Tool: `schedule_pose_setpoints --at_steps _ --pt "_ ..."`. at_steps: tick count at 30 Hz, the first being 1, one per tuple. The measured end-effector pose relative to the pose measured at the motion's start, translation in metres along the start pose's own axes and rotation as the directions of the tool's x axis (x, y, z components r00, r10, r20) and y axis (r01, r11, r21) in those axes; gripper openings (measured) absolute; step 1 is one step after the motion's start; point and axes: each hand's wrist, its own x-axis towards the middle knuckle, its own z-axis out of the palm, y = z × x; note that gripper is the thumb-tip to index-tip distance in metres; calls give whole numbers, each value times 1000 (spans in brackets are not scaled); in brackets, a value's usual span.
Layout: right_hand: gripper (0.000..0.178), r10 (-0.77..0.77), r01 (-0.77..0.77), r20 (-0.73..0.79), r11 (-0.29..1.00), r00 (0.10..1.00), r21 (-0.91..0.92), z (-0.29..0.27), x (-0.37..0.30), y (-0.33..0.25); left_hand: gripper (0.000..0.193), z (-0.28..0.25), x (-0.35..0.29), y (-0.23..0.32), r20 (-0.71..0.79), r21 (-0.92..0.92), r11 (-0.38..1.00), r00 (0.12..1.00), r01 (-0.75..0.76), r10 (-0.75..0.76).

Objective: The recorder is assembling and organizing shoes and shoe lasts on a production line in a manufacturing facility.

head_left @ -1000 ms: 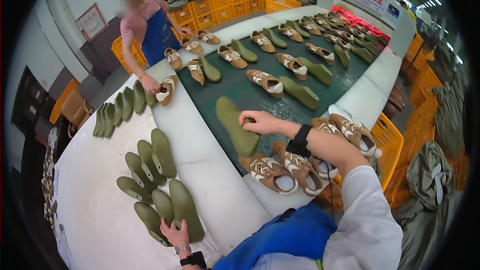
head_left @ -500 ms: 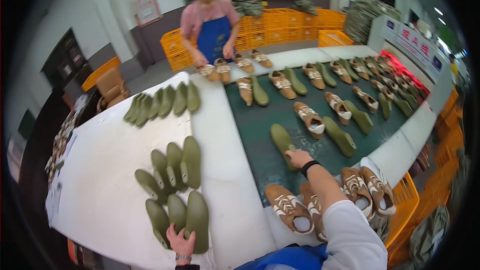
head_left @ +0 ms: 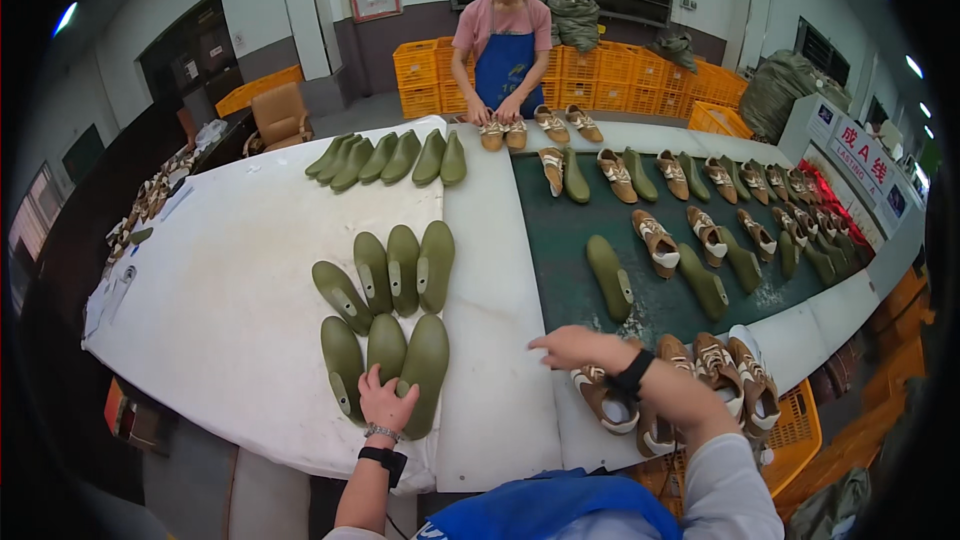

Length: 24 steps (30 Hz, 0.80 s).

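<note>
My left hand (head_left: 387, 406) lies at the near end of a row of green shoe lasts (head_left: 423, 365) on the white table, fingers spread. Its fingertips touch the lower part of the middle last (head_left: 386, 342), and its thumb reaches the last on the right. My right hand (head_left: 578, 348) is over the white strip at the belt's near edge, index finger stretched leftward, with nothing visible in it. Beyond it, one green last (head_left: 608, 275) lies alone on the dark green belt (head_left: 560, 310). Brown sneakers with white stripes (head_left: 607, 402) stand under and beside my right forearm.
More lasts lie in a group (head_left: 403, 265) and a far row (head_left: 385, 160). Pairs of sneakers and lasts cover the belt's right part. Opposite, a person in a blue apron (head_left: 507, 65) handles sneakers (head_left: 502, 133). Orange crates (head_left: 600, 80) line the wall; another stands at right.
My right hand has let go of the green last on the belt and moved back toward me, to the left. My left hand stays at the near lasts. The view has swung left.
</note>
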Motion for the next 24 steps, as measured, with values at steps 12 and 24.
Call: schedule_pose_setpoints --at_steps 12,24 --pt "14 -214 193 281 976 936 102 191 42 -94 43 3 0 -3 23 -24 999 999 26 -26" --pt "63 -236 261 -111 885 965 385 108 34 -110 43 3 1 0 9 -45 999 1000 23 -23"
